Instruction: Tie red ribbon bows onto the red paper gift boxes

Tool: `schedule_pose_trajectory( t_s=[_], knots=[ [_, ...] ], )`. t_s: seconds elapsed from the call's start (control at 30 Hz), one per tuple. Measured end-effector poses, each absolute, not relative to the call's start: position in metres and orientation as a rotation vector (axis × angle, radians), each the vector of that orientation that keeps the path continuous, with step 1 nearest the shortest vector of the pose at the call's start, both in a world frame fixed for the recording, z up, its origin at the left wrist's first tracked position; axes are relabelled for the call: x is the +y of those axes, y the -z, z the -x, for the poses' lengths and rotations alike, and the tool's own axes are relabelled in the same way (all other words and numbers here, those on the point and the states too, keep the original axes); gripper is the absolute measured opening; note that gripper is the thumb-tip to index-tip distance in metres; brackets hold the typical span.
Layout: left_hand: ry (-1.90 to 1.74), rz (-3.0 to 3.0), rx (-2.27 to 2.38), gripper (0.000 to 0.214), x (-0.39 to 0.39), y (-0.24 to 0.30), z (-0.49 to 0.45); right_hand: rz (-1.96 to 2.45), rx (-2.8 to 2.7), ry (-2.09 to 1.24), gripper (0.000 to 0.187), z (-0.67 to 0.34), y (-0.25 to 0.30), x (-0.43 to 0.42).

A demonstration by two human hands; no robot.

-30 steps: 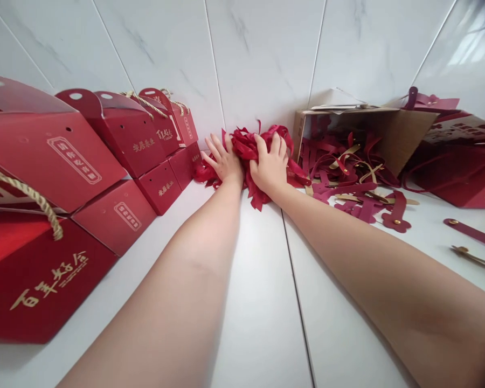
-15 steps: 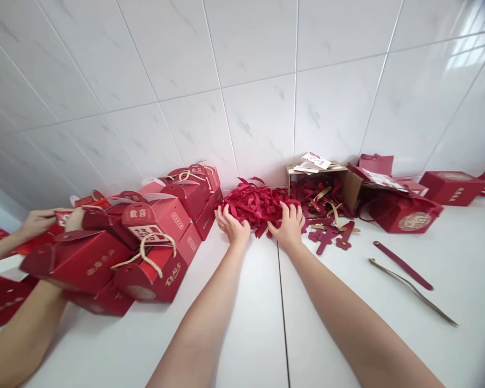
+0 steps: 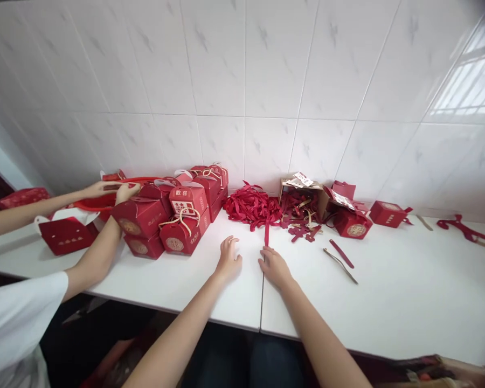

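Note:
A tangled heap of red ribbons (image 3: 253, 205) lies against the wall in front of me. One ribbon strand (image 3: 267, 235) runs from the heap straight toward me, and my right hand (image 3: 275, 265) has its fingers on the near end, over the seam between two tabletops. To the left, my left hand (image 3: 228, 260) rests low over the white table with fingers loosely curved and apart, holding nothing. On the left, stacked red gift boxes (image 3: 181, 237) with cord handles stand close to the heap.
A person's hands (image 3: 125, 191) work at a red basket (image 3: 101, 202) behind the boxes on the left. Right of the heap, an open carton (image 3: 325, 202) holds dark red straps. A loose red strap (image 3: 341, 254) and a gold strip (image 3: 341, 265) lie on the table (image 3: 408, 291).
Both hands have drawn back from the ribbon heap toward me. The right now has one strand stretched out of it; the left has come away bare. The view has pulled back.

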State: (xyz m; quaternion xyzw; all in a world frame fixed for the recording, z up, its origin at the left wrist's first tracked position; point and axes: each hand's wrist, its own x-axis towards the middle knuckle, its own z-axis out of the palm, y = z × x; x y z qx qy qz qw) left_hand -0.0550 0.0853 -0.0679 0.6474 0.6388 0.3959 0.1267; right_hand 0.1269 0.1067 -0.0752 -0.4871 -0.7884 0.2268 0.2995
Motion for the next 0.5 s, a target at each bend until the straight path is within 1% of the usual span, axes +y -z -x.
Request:
schedule_pose_trajectory(
  t_s=[0.13, 0.2, 0.27, 0.33, 0.43, 0.5],
  knots=[
    [-0.918, -2.226, 1.457, 0.054, 0.063, 0.059, 0.042, 1.153, -2.004, -0.692, 0.029, -0.121, 0.072, 0.036],
    [-0.821, -2.304, 1.366, 0.048, 0.06, 0.057, 0.039, 1.131, -1.94, -0.728, 0.03, -0.119, 0.073, 0.001],
    [-0.746, -2.343, 1.345, 0.038, 0.061, 0.057, 0.039, 1.117, -1.856, -0.779, 0.027, -0.119, 0.073, -0.029],
    [-0.691, -2.367, 1.348, 0.033, 0.063, 0.059, 0.041, 1.063, -1.723, -0.927, 0.023, -0.12, 0.073, -0.051],
    [-0.65, -2.389, 1.363, 0.034, 0.065, 0.061, 0.041, 1.021, -1.593, -1.165, 0.02, -0.124, 0.071, -0.07],
    [-0.64, -2.393, 1.372, 0.034, 0.066, 0.062, 0.041, 1.068, -1.544, -1.207, 0.016, -0.127, 0.073, -0.077]
  ],
)
